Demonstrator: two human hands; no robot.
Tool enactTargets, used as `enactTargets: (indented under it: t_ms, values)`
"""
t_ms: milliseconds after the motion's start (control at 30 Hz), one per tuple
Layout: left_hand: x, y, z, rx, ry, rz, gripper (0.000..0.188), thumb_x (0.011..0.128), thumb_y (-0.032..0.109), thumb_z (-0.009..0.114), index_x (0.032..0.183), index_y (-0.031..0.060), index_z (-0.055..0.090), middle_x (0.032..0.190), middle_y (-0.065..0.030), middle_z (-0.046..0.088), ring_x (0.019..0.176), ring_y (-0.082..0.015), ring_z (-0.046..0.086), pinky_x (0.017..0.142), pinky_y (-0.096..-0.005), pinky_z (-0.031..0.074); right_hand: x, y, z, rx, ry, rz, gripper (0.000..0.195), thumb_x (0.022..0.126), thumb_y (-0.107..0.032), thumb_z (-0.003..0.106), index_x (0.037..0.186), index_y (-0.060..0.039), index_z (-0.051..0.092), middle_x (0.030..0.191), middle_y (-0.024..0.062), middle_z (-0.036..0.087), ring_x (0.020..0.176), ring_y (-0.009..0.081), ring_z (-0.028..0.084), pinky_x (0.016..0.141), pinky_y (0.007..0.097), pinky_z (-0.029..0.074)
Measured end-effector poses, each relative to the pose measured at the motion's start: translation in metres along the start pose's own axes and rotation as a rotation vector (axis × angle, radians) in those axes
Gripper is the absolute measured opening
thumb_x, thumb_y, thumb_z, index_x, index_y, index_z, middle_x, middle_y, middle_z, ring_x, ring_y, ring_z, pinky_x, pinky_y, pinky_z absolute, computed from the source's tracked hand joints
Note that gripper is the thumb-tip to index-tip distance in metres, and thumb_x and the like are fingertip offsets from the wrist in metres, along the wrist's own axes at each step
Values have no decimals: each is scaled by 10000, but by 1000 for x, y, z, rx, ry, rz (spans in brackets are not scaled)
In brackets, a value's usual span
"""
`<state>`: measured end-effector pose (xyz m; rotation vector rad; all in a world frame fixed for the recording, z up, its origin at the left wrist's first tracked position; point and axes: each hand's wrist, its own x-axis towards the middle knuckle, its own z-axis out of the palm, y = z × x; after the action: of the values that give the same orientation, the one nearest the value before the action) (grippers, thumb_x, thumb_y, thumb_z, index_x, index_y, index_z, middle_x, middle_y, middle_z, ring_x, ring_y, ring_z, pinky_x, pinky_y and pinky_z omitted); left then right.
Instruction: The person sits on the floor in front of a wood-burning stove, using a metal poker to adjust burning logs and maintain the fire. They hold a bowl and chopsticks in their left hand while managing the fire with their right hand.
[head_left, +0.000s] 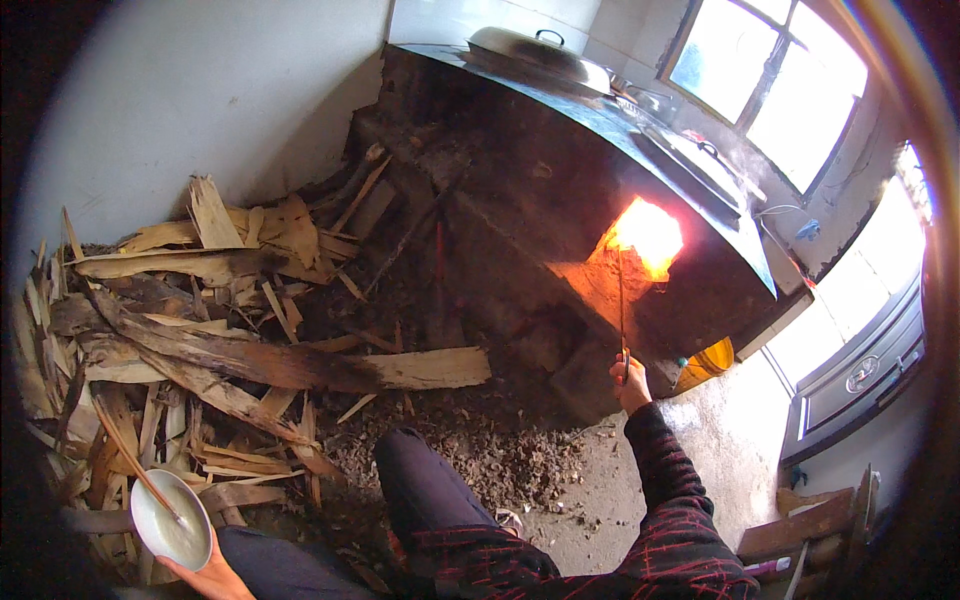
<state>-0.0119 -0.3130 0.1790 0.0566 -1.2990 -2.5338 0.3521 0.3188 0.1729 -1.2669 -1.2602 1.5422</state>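
My left hand (206, 576) grips a white bowl (201, 551) low on the left. Pale liquid lies in the bowl, and a pair of wooden chopsticks (124, 442) leans out over its rim. With my right arm stretched forward, my right hand (631, 384) is closed around the handle of fire tongs (622, 300), thin and dark. Their far end reaches into the bright fire (646, 232) in the mouth of a wood-fired stove (517, 169). Glare hides the tips and whatever they touch.
Split firewood (247, 352) is heaped along the left wall, one plank jutting toward the stove. Wood chips (495, 457) litter the floor before my knees. Lidded woks (540, 56) sit on the stove top. A yellow container (705, 367) stands at the stove's right corner, near a grey door (862, 375).
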Motion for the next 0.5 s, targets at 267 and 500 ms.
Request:
enactTargets:
  t_ms: [267,500]
  values:
    - [0,0,-3,2,-2,5,767,786,142,649,1379,65,170,1384,-189,287,1200,-333,409,956,-451,418,37,-18,14,32,9,-93,182,667,-1,557,798,-110,493,599,-41,430,428,49,383,348,189,292]
    - [4,1,-6,3,-18,22,776,788,143,650,1383,70,157,1387,-192,280,1201,-338,406,958,-454,417,70,-34,22,-116,-17,-282,177,674,6,515,571,-102,420,527,-39,348,389,87,335,355,242,265]
